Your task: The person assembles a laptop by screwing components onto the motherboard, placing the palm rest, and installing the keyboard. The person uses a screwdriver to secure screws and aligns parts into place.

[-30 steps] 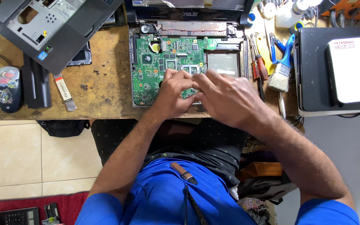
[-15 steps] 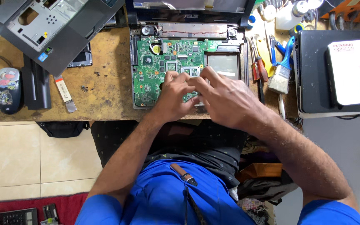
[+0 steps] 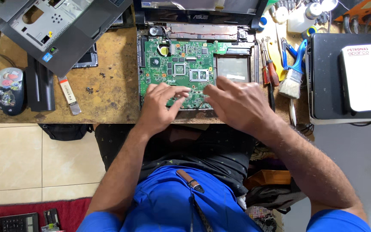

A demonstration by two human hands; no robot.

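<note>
Both hands (image 3: 202, 101) now flatter on motherboard (image 3: 177, 64)

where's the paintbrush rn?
Head view, right side of the wooden bench: the blue-handled paintbrush lies between the screwdrivers and the black closed laptop, right of the green motherboard.

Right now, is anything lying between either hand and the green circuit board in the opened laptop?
Nothing visible does. The left hand and the right hand both rest with fingers directly on the lower edge of the green circuit board. The screwdrivers and brush lie off to the right, clear of both hands.
</note>
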